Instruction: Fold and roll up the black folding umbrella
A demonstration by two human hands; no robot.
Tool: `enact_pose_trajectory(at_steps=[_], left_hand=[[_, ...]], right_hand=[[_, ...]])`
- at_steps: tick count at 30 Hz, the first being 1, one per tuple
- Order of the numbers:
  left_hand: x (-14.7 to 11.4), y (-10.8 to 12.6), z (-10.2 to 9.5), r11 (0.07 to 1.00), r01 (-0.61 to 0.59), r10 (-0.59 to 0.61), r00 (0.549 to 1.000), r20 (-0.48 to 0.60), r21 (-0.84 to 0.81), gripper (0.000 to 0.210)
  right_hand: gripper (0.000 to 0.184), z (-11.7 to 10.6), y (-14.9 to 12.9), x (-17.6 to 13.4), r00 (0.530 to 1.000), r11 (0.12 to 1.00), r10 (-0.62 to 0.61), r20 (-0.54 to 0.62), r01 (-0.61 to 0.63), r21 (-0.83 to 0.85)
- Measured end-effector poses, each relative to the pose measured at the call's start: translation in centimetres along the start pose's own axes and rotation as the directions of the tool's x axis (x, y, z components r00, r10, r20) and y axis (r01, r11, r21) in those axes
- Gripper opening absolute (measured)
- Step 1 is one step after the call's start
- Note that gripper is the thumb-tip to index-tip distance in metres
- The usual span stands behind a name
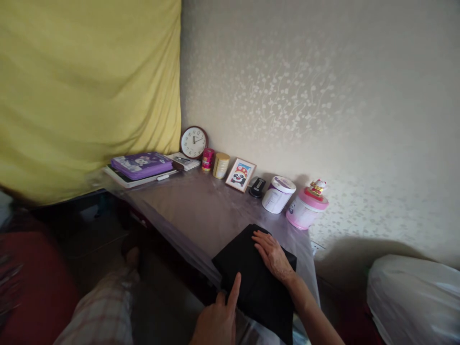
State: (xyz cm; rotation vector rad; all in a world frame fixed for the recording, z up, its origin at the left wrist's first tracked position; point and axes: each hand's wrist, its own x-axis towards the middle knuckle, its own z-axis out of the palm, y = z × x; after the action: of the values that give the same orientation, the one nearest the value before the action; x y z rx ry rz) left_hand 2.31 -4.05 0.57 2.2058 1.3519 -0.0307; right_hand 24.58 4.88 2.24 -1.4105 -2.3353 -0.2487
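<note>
A piece of black fabric (pixel 251 282), which looks folded flat, lies across the near end of the table. My right hand (pixel 271 254) rests palm down on its upper part, fingers stretched out. At the fabric's left edge is my left hand (pixel 217 321), its index finger extended over the black surface. Another fingertip beside it is bent, and the remaining fingers are partly hidden. I cannot tell whether the left index finger touches the fabric.
Along the wall stand a clock (pixel 194 143), a red can (pixel 207 159), a yellow-lidded jar (pixel 221 166), a panda picture frame (pixel 240 175), a black object (pixel 257 188), a white tub (pixel 279 195) and a pink tub (pixel 305 211). A purple case (pixel 142 165) lies far left. The table (pixel 179 201) is plastic-covered.
</note>
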Motion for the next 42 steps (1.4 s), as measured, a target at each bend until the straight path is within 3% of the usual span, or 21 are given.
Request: enact_pose_trajectory(at_steps=[3, 6, 8, 11, 13, 17, 20, 24, 32, 37, 42], left_hand=[[0.0, 0.1, -0.1, 1.000, 0.005, -0.005, 1.000, -0.010, -0.007, 0.077], [0.1, 0.1, -0.2, 1.000, 0.004, -0.004, 1.000, -0.013, -0.016, 0.075], [0.0, 0.0, -0.2, 1.000, 0.006, -0.007, 1.000, -0.005, -0.023, 0.074], [-0.1, 0.0, -0.4, 0.999, 0.005, -0.004, 1.000, 0.009, -0.032, 0.072], [-0.2, 0.0, -0.4, 0.999, 0.008, -0.008, 1.000, 0.006, -0.034, 0.073], [-0.2, 0.1, -0.3, 0.999, 0.016, -0.017, 1.000, -0.013, -0.037, 0.075], [0.0, -0.1, -0.2, 0.999, 0.011, -0.012, 1.000, -0.017, -0.048, 0.072], [0.0, -0.3, -0.1, 0.999, -0.006, 0.005, 1.000, -0.012, -0.050, 0.070], [-0.5, -0.9, -0.6, 0.991, -0.060, 0.058, 0.998, -0.025, -0.118, 0.068], [-0.3, -1.3, -0.4, 0.986, -0.068, 0.064, 0.997, -0.035, -0.150, 0.070], [-0.2, -1.2, -0.4, 0.987, -0.064, 0.058, 0.997, -0.043, -0.150, 0.069]], right_hand=[[0.033, 0.4, 1.9, 1.1, 0.996, 0.993, 0.089, -0.015, -0.090, -0.077], [0.034, 0.1, 1.6, 1.7, 0.982, 0.971, 0.159, -0.101, -0.174, -0.165], [0.033, -0.1, 0.2, 1.7, 0.990, 0.983, 0.104, -0.091, -0.116, -0.139], [0.028, 0.0, -1.8, 1.8, 0.995, 0.999, -0.052, 0.081, 0.053, -0.005], [0.027, 0.3, -2.2, 2.1, 0.987, 0.998, -0.067, 0.143, 0.064, 0.021], [0.026, 0.7, -0.7, 3.0, 0.992, 0.986, 0.120, 0.029, -0.116, -0.120], [0.028, 0.0, 0.6, 2.8, 0.985, 0.977, 0.158, -0.064, -0.165, -0.134], [0.028, -2.2, 1.7, 0.2, 0.979, 0.988, 0.144, -0.141, -0.150, -0.031], [0.026, -4.6, 4.4, -8.7, 0.892, 0.941, 0.330, -0.308, -0.337, 0.031], [0.026, -4.2, 2.3, -11.2, 0.896, 0.924, 0.381, -0.228, -0.363, 0.117], [0.036, -4.1, -0.6, -11.4, 0.938, 0.950, 0.308, -0.156, -0.296, 0.099]])
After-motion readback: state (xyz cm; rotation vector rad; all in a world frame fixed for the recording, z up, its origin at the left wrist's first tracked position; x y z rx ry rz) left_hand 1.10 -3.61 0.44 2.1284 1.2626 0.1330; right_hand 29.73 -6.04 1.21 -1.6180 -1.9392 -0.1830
